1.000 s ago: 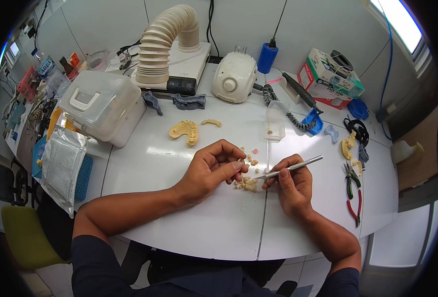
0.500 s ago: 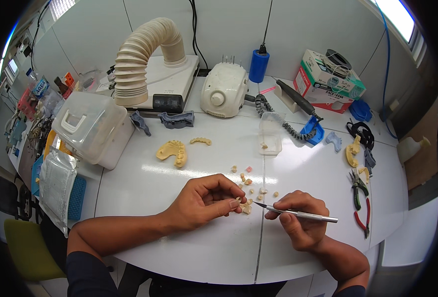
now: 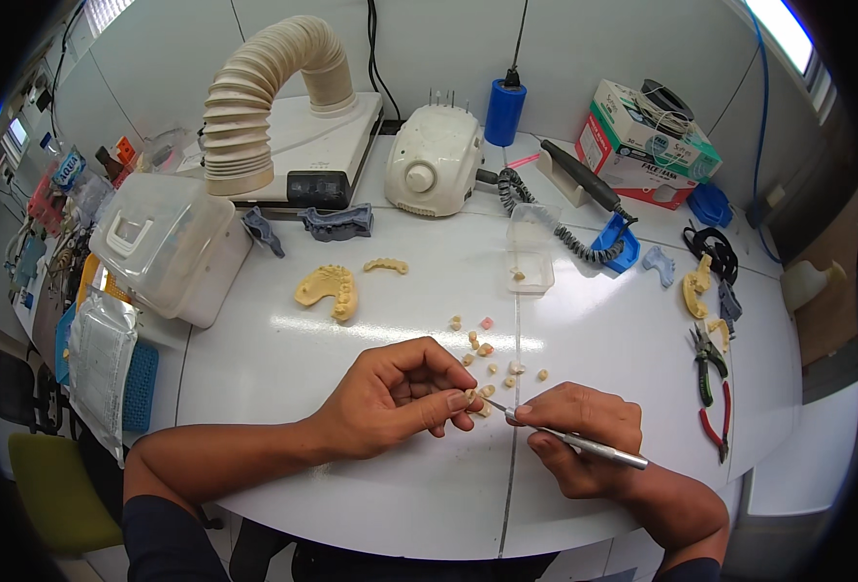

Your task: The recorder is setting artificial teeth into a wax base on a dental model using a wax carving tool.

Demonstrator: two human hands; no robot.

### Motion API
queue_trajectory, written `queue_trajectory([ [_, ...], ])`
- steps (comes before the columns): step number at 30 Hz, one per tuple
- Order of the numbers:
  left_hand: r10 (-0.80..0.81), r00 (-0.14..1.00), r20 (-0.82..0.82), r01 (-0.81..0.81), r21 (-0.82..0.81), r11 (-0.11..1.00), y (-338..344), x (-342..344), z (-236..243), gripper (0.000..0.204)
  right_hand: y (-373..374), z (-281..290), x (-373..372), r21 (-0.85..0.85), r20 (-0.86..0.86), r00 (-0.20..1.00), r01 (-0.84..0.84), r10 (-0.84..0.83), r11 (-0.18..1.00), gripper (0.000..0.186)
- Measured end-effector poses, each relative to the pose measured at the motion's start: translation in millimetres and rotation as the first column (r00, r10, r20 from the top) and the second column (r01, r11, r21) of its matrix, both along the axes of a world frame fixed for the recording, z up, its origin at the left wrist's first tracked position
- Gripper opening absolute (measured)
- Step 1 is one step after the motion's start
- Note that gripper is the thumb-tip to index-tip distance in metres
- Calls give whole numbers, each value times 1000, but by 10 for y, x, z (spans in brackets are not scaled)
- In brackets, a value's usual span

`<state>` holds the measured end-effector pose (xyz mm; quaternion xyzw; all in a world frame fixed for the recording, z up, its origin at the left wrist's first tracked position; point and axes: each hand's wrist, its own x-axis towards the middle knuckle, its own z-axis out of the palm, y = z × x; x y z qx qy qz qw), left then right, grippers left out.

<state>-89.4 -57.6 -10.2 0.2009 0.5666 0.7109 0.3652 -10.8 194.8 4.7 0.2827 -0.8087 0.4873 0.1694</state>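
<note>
My left hand [image 3: 395, 398] is closed, pinching a small cream dental crown [image 3: 470, 395] between thumb and fingertips. In my right hand [image 3: 589, 436] lies a craft knife [image 3: 598, 448] with a slim silver handle, gripped like a pen. Its blade points left and meets the crown, or comes very close to it; contact is too small to make out. Several loose tooth-coloured crowns [image 3: 485, 349] are scattered on the white table just beyond my fingers, with a pink piece [image 3: 487, 323] among them. My left fingers partly cover the nearest crowns.
Farther off lie a yellow dental model [image 3: 328, 292], a curved tooth strip [image 3: 386, 265] and a clear box [image 3: 531, 272]. Behind stand a white control unit [image 3: 436, 160] and a ribbed hose [image 3: 240, 107]. Pliers [image 3: 706, 364] and more models [image 3: 696, 291] lie right; a lidded plastic box [image 3: 172, 247] stands left.
The knife has come left, bringing its tip from a short gap away to the crown, and its handle slopes more steeply. My left hand keeps its pinch. The view has shifted slightly.
</note>
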Motion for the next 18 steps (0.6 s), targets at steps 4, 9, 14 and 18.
queue_trajectory([
  [4,10,999,-47,-10,15,1000,-12,14,0,15,-18,25,10,46,2,1000,-24,24,999,27],
  [9,-29,999,-33,29,-1,1000,-19,-16,-16,22,-22,25,1,72,-3,1000,-19,19,997,30],
  [14,-19,999,-32,19,-5,1000,-28,-2,-13,24,-40,44,16,91,-23,1000,-14,16,996,31],
  [18,-31,998,-55,31,6,999,-18,0,-17,24,-37,52,18,92,-2,1000,-20,20,996,30],
])
